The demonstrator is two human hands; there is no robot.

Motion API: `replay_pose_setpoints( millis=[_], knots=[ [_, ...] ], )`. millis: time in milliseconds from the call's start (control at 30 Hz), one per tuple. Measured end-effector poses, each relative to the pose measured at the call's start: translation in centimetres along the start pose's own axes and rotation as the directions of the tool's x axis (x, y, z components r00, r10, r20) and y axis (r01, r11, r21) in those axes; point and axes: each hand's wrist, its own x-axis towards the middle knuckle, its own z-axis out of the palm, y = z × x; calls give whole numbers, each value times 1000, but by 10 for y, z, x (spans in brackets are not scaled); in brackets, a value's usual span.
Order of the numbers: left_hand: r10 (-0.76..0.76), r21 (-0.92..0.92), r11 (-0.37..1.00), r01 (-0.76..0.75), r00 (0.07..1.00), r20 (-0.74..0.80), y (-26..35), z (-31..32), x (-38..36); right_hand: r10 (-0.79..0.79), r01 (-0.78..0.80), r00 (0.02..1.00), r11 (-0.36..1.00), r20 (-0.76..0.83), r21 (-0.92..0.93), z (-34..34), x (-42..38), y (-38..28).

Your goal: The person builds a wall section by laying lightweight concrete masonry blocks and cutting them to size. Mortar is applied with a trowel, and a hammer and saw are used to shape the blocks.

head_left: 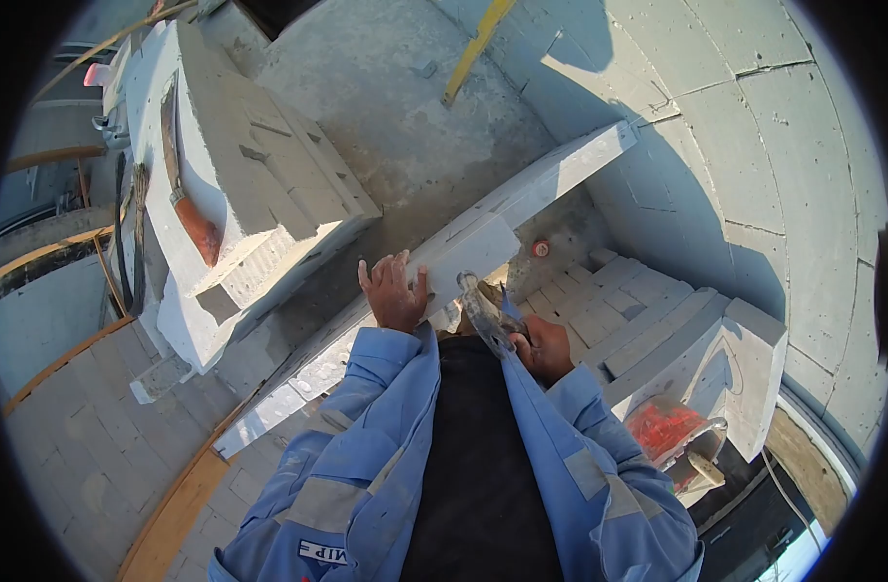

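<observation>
My left hand (pixel 395 293) lies with fingers spread on the near end of a pale block (pixel 468 254), which rests along a long white beam (pixel 581 163). The beam runs diagonally in front of my body. Close to my jacket, my right hand (pixel 543 347) is wrapped round a dusty grey metal hand tool (pixel 484 312). Its rounded end points up toward the block's near edge. I cannot tell the tool's exact kind, since my fingers cover its lower part.
Left, a tool with an orange-brown handle (pixel 195 229) lies on stacked white blocks (pixel 298 165). A yellow bar (pixel 478 48) leans at the back by the block wall (pixel 793 126). Stacked blocks (pixel 647 310) and a red bucket (pixel 662 427) stand right. Wooden planks (pixel 177 509) edge the lower left.
</observation>
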Motion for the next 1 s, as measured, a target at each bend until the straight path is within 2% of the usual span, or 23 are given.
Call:
replay_pose_setpoints(
  millis=[33,100,167,233,300,367,400,500,533,567,600,633,667,733,767,800,833,867,933,967,1000],
  knots=[
    [-3,19,1000,3,1000,-6,2,-1,-3,18,-18,1000,1000,1,-3,10,-5,7],
    [-6,-6,1000,6,1000,13,4,-2,-6,170,-161,983,979,63,-129,21,2,7],
    [2,-15,1000,-1,1000,21,0,-1,1,148,-143,988,984,39,-107,19,3,6],
    [7,-11,1000,-7,999,46,1,-2,-2,43,-44,999,996,17,75,15,-5,6],
    [14,-16,1000,-13,999,41,3,-4,-1,75,-79,996,994,57,70,13,-3,4],
    [14,-24,1000,-14,1000,18,5,-5,-2,271,-246,944,958,188,-147,12,13,5],
    [15,-14,1000,-15,1000,28,5,-5,-4,264,-238,948,959,179,-156,7,15,6],
    [4,-4,1000,-4,998,60,1,-5,-4,301,-340,939,889,166,307,-1,11,3],
    [70,-42,997,-67,995,66,1,-5,0,247,-238,969,889,30,390,3,8,7],
    [125,-75,990,-119,989,78,3,-8,0,228,-232,972,896,56,379,2,5,17],
    [88,-65,994,-83,993,80,7,-15,2,371,-351,926,785,67,511,-2,0,28],
    [130,-101,988,-118,984,118,10,-21,8,507,-449,857,638,99,625,-6,-2,40],
    [178,-142,977,-157,972,154,12,-26,10,499,-462,858,641,124,613,-14,2,43],
    [161,-140,981,-137,971,178,12,-24,11,649,-400,757,550,-74,733,-34,22,45],
    [171,-145,979,-143,964,202,11,-22,12,642,-404,764,556,-65,726,-41,35,51],
    [156,-143,981,-128,967,201,10,-19,12,725,-400,686,444,-60,802,-47,49,57],
    [138,-123,986,-113,966,220,9,-17,10,802,-380,596,324,-39,866,-53,62,65],
    [122,-103,990,-100,963,242,8,-15,8,801,-392,597,324,-30,861,-59,73,78],
    [109,-82,992,-92,965,237,6,-12,6,817,-475,567,218,107,852,-66,92,106],
    [106,-62,994,-95,969,225,6,-10,6,817,-484,566,218,113,848,-61,99,116],
    [96,-60,995,-85,969,226,7,-10,5,787,-560,583,207,203,802,-54,105,125]
  ],
)
